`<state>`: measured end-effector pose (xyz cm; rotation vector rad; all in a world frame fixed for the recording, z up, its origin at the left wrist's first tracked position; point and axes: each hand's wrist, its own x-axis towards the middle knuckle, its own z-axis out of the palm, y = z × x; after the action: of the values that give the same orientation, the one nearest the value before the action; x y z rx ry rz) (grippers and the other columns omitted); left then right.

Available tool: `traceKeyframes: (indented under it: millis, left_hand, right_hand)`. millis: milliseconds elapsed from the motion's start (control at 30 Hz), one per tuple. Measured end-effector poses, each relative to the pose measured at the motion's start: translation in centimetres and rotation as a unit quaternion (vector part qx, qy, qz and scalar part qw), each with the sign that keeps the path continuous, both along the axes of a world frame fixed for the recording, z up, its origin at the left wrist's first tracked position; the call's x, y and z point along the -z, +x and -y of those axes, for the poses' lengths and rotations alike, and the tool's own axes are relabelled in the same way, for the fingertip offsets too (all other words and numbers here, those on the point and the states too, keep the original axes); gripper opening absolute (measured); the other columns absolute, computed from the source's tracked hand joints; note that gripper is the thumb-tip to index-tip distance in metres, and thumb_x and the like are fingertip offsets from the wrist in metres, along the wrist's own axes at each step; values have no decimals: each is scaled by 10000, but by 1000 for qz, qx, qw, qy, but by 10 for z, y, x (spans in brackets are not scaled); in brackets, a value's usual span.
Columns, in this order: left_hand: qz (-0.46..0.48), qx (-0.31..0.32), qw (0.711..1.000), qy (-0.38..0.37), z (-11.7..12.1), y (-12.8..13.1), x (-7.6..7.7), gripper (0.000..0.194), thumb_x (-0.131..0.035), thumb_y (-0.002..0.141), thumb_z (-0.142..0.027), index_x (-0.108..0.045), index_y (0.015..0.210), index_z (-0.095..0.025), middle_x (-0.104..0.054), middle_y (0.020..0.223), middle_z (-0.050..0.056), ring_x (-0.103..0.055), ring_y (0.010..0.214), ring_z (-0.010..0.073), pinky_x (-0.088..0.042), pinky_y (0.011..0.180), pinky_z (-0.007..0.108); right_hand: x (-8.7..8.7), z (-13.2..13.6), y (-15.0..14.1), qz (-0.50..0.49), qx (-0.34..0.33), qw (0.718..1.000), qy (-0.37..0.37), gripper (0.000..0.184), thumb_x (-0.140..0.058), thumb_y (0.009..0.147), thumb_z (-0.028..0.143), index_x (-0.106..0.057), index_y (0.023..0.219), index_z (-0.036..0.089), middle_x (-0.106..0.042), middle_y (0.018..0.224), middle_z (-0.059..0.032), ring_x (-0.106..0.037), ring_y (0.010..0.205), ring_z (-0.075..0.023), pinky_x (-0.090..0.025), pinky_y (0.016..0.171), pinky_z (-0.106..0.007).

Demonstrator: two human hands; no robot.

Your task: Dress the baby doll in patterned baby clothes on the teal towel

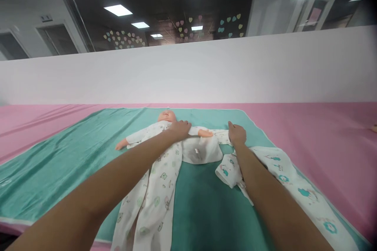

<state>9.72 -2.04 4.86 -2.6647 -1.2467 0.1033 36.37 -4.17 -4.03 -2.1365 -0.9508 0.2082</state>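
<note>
Bare forearms [94, 192] are stretched forward, and between the two sets of fingers a doll's hand [205, 133] is laid sideways, nearer to the left fingers than to the right. The upper arm of the doll [167, 116] is covered by the left hand [179, 130]; whether it is pinched or merely pressed by those fingers cannot be told. By the right hand [237, 134] the far end of a printed sleeve [221, 136] is gripped, the fingers closed tightly on it. Its long axis is set left to right, in line with the doll's arm, and its inner end is met by the doll's fingertips; whether these are inside is not shown.

Smooth, rounded, plastic-looking skin is seen on the doll's head, just beyond the left fingers. Soft white fabric with small green figures is seen in the long-legged garment [159, 192], spread towards the camera from the left fingers. Nearer the camera than the right fingers, a crumpled cloth [229, 169] and a long patterned cloth [309, 196] are laid on a lightly creased teal sheet [203, 208].
</note>
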Motion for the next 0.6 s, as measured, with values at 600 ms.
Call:
traceKeyframes:
  millis: [600]
  left_hand:
    - [366, -81, 887, -270, 33, -182, 4, 768, -586, 721, -544, -238, 1375, -341, -215, 1455, 36, -324, 1278, 251, -400, 962, 311]
  right_hand:
    - [-20, 39, -188, -166, -520, 833, 85, 674, -598, 710, 550, -362, 1273, 265, -399, 1295, -82, -474, 1061, -221, -437, 838, -328]
